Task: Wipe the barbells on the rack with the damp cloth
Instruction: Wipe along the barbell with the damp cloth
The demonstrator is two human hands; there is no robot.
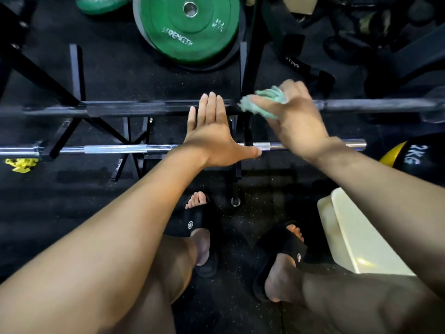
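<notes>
R hand (pixel 292 116) grips the damp cloth (pixel 262 102), a crumpled mint-green wad, fingers curled round it w/ thumb on the near side; cloth sits on the black barbell (pixel 125 108), approx 1 o'clock from frame centre. That bar runs horizontally across the rack (pixel 248 68), from 9 to 3 o'clock. L hand (pixel 212 133) is just beside the cloth at its 9 o'clock: flat, fingers (pixel 210 104) straight and pressed together, tips reaching over the black bar, thumb stuck out sideways toward 3 o'clock over the chrome barbell (pixel 115 149). Can't tell if the palm actually touches either bar.

Chrome bar lies parallel to the black one, nearer the person, at 6 o'clock from it; both forearms cross above it.

At 12 o'clock, behind the bars, a green weight plate (pixel 190 27) marked STRENGTH leans upright, w/ a 2nd green plate (pixel 101 4) partly in view at 11 o'clock. At 3 o'clock a black-and-yellow ball (pixel 409 153) marked 2KG. Yellow object (pixel 21 163) on the floor at 9 o'clock, too blurred to ID. White box-like thing (pixel 356 232) at 4 o'clock, beside the R foot. Both feet in black slides (pixel 192 222) on dark speckled rubber floor (pixel 60 208) at 6 o'clock.
</notes>
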